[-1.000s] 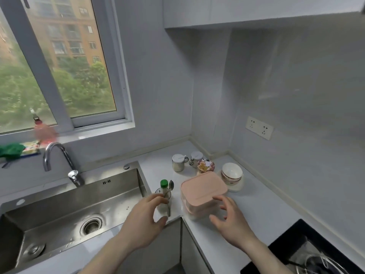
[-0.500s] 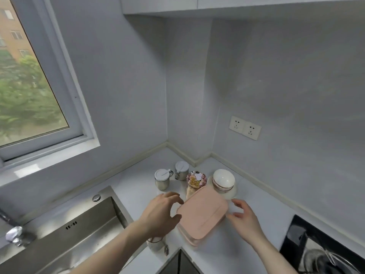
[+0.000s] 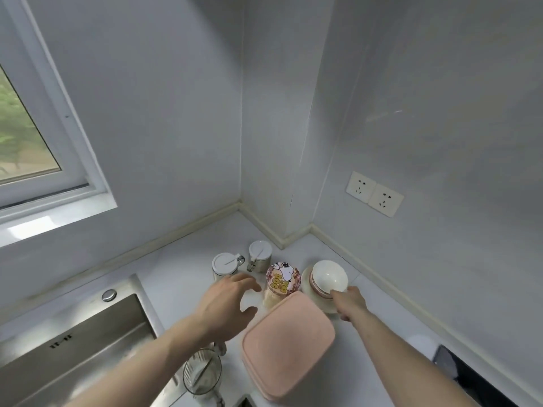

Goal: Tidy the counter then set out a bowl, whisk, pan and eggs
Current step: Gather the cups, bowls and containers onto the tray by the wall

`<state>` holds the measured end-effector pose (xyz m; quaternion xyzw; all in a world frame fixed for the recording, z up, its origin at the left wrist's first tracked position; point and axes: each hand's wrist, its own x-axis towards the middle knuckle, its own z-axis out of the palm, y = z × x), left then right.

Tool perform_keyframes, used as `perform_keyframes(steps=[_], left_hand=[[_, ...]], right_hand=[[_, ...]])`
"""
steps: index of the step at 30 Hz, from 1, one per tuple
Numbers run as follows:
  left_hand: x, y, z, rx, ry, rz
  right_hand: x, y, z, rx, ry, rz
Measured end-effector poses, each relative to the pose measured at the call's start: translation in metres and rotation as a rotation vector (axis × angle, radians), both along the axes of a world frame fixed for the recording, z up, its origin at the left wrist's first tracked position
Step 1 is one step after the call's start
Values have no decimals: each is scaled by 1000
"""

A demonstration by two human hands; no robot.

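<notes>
White stone-look countertop runs into a corner under pale grey walls, and we see it wrapping from the window side round to the socket side. At far left a window shows blurred greenery; below it the stainless sink is cut into the counter, its rim just left of our left forearm. A clear glass holder with utensils stands at the sink's near corner.

Our left hand hovers with fingers spread and relaxed, holding nothing, over a bare patch of counter in front of two white-lidded canisters that stand near the back wall. Bare counter also lies behind the sink, along the cream upstand.

Just right of that hand stands a jar with a cartoon-dog lid, touching or nearly touching the pink lidded box, which fills the near middle.

Our right hand reaches to the white bowl, fingertips at its near rim; whether they pinch it we cannot tell. This bowl, glossy with a pinkish band below, sits on a pale plate in the corner. A double wall socket is above, and a black hob edge shows at lower right.
</notes>
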<state>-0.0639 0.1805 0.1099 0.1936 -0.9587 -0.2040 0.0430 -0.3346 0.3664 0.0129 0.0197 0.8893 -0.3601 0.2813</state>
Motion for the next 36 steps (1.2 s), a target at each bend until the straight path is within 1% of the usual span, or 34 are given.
perform_keyframes(steps=[3, 8, 12, 16, 21, 23, 25, 30, 33, 36], left_hand=[[-3, -6, -4, 13, -8, 11], [-7, -20, -6, 34, 5, 55], [-8, -22, -9, 54, 11, 71], [-12, -22, -15, 66, -26, 67], [-22, -19, -21, 89, -36, 54], [-26, -18, -24, 91, -47, 45], [-28, -17, -27, 83, -53, 38], [-35, -14, -33, 74, -70, 24], [-36, -16, -38, 90, -87, 31], [-36, -21, -42, 108, -105, 58]], right_hand=[[-16, -16, -17, 67, -28, -35], [-37, -30, -46, 102, -35, -117], [-37, -34, -46, 98, -45, -146], [-34, -30, -46, 47, -41, -171], [-33, -17, -68, 35, -12, -355], [-28, -11, -71, 42, -56, -392], [-26, -8, -75, -5, -117, -408], [-45, -8, -112, -106, -310, -293], [-66, -3, -155, -84, -323, -331], [-63, -6, -148, -182, -343, -403]])
